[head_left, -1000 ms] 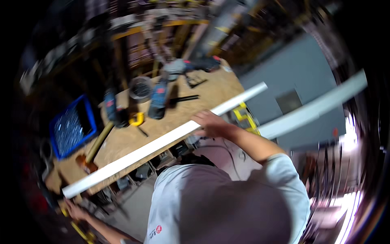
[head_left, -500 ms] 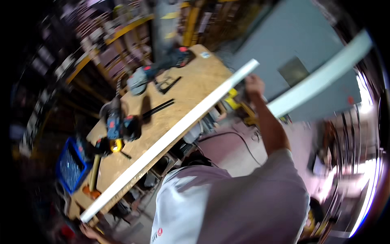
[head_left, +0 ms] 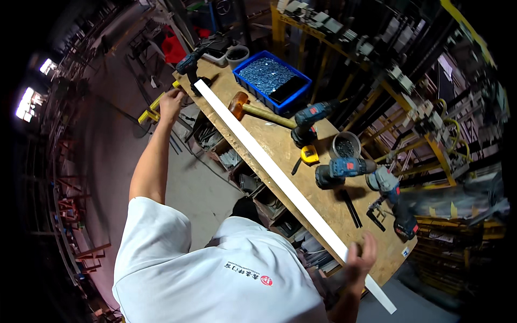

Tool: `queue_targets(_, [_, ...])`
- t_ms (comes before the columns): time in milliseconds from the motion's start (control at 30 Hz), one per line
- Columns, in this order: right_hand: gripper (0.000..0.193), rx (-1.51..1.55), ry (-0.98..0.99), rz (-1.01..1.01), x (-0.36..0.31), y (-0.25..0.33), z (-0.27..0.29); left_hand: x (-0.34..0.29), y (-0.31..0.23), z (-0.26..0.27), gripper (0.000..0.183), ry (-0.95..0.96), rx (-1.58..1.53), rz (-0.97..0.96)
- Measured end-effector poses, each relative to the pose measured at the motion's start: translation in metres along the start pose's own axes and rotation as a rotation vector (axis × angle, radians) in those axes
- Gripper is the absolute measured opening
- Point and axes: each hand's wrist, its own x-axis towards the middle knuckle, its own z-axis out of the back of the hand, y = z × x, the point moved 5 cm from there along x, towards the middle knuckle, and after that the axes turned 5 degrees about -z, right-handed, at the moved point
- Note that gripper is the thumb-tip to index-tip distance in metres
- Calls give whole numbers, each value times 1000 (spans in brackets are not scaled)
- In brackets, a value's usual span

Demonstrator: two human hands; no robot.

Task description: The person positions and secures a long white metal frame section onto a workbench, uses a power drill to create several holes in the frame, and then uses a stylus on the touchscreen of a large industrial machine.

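Observation:
A long white bar (head_left: 269, 167) lies aslant along the near edge of the wooden workbench (head_left: 257, 129). Beside its far left end is my left hand (head_left: 171, 103), fingers curled together at the bench edge, with a small gap to the bar. What they hold, if anything, is hidden. Over the bar's near right part is my right hand (head_left: 362, 257), slightly blurred, fingers raised and apart; the bar's end sticks out past it. Behind the bar lie a mallet (head_left: 237, 105), a yellow tape measure (head_left: 309, 154) and cordless drills (head_left: 344, 167).
A blue bin (head_left: 256, 96) of small metal parts stands at the back of the bench. Farther right are a tub of dark screws (head_left: 346, 145), an angle grinder (head_left: 383, 182) and two black strips (head_left: 351, 209). Racks (head_left: 420, 124) stand behind; filled shelves (head_left: 247, 183) sit below the bench.
The view has swung round, bringing the bench's left end into sight. My right hand has shifted from beside the bar's end to over the bar, and its fingers have spread.

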Motion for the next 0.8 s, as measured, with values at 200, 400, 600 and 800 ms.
queue_targets(200, [57,-58,285,247,47,103,-80,113,-12,-10,49,-7,282,-245])
queue_targets(400, [86,-189,371,59,74,173,-158,204,17,-73,46,614,419,-66])
queue_targets(600, [80,-310,415,-182,74,183,-192,223,4,-95,45,745,297,-463])
queue_targets(800, [67,-366,370,-270,73,178,-200,245,-31,-133,39,889,93,-588])
